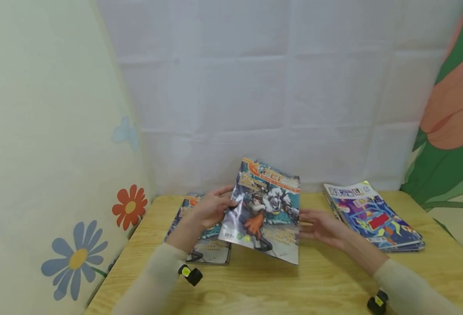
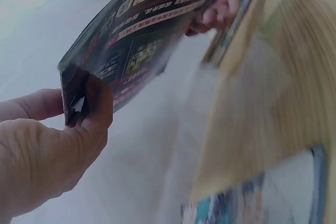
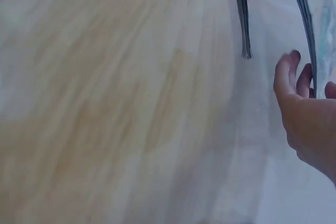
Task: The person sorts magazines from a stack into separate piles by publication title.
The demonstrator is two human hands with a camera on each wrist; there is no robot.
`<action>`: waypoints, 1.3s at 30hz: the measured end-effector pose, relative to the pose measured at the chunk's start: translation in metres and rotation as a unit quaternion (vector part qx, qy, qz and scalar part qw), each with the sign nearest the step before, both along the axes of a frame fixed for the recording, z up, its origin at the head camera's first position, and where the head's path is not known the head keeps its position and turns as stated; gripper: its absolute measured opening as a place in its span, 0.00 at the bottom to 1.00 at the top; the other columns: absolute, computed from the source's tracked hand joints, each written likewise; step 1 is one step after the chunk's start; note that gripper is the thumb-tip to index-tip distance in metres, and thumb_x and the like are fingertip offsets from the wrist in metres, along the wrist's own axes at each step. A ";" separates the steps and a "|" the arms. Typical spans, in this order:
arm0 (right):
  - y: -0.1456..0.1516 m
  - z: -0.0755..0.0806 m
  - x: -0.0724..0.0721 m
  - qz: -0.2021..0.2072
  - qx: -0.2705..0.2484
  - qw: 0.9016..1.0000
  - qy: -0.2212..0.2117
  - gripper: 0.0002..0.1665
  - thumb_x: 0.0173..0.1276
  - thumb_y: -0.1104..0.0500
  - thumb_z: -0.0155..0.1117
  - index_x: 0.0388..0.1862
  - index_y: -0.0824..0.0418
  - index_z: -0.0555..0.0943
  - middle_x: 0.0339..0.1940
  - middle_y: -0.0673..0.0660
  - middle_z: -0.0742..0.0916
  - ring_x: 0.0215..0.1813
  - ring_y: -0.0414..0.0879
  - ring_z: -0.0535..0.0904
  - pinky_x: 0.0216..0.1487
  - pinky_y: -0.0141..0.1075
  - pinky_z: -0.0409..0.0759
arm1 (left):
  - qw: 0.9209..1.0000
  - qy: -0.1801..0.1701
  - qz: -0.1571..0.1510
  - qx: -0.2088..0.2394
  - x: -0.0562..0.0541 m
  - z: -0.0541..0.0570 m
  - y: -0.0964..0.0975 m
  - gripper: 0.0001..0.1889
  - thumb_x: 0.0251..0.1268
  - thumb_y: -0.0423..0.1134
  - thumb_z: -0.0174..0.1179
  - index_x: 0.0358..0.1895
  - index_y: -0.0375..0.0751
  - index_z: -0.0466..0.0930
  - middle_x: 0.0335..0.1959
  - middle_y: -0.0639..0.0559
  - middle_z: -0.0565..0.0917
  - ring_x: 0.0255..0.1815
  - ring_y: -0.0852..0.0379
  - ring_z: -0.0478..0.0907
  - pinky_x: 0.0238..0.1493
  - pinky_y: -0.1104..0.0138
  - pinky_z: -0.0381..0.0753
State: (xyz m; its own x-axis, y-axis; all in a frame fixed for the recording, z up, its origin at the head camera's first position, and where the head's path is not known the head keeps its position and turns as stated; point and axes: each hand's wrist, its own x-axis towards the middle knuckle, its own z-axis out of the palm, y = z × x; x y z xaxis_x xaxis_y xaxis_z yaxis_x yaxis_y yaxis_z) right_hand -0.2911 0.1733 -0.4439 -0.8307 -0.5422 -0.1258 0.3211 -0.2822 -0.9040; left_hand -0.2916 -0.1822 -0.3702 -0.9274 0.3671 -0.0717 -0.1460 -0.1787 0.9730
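Observation:
A glossy comic-style magazine [image 1: 264, 210] is held up, tilted, above the table in the head view. My left hand [image 1: 213, 209] grips its left edge, and the left wrist view shows that edge between thumb and fingers [image 2: 39, 103]. The right hand [image 1: 322, 225] is at the opposite edge; in the right wrist view its fingers [image 3: 286, 74] lie behind the magazine and the thumb on the other side. Under the left forearm lies a similar magazine [image 1: 211, 256], partly hidden by the arm and the raised one.
A stack of magazines [image 1: 377, 218] with a purple cover on top lies at the right of the wooden table [image 1: 255, 288]. White cloth [image 1: 223, 96] hangs behind the table. Painted walls [image 1: 58, 131] stand at both sides.

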 end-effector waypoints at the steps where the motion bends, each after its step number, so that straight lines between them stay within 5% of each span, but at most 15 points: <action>1: -0.005 0.001 -0.001 0.000 0.006 1.000 0.003 0.30 0.81 0.66 0.45 0.76 0.78 0.55 0.59 0.67 0.80 0.59 0.66 0.79 0.64 0.54 0.75 | 1.000 -0.001 0.003 -0.012 0.000 -0.003 -0.008 0.34 0.68 0.20 0.52 0.77 0.34 0.60 0.59 0.40 0.79 0.50 0.49 0.82 0.49 0.57 0.83; 12: -0.070 0.000 -0.005 -0.002 0.074 0.997 0.014 0.27 0.76 0.70 0.55 0.68 0.82 0.63 0.47 0.65 0.87 0.45 0.59 0.87 0.54 0.49 0.83 | 0.997 -0.013 0.030 -0.067 0.014 -0.024 -0.081 0.39 0.71 0.25 0.55 0.81 0.33 0.46 0.70 0.30 0.67 0.55 0.49 0.80 0.52 0.56 0.82; 19: -0.109 -0.003 -0.006 -0.027 0.101 0.995 -0.003 0.26 0.72 0.71 0.61 0.65 0.80 0.70 0.45 0.65 0.87 0.41 0.53 0.87 0.49 0.43 0.85 | 0.992 -0.029 0.049 -0.109 0.020 -0.029 -0.114 0.40 0.70 0.27 0.55 0.81 0.33 0.46 0.67 0.33 0.70 0.51 0.51 0.81 0.49 0.56 0.84; 29: -0.160 -0.002 -0.007 -0.055 0.137 0.989 -0.017 0.18 0.66 0.74 0.65 0.54 0.75 0.78 0.39 0.66 0.88 0.33 0.50 0.86 0.40 0.38 0.87 | 0.975 -0.043 0.060 -0.209 0.018 -0.041 -0.150 0.38 0.70 0.25 0.53 0.80 0.27 0.47 0.71 0.27 0.64 0.54 0.49 0.76 0.51 0.54 0.82; 39: -0.199 -0.003 -0.008 -0.066 0.147 0.987 -0.031 0.14 0.65 0.75 0.64 0.50 0.75 0.79 0.32 0.64 0.88 0.26 0.46 0.84 0.32 0.32 0.85 | 0.956 -0.031 0.082 -0.278 0.019 -0.044 -0.168 0.32 0.68 0.24 0.51 0.75 0.19 0.54 0.59 0.29 0.76 0.49 0.46 0.79 0.45 0.54 0.83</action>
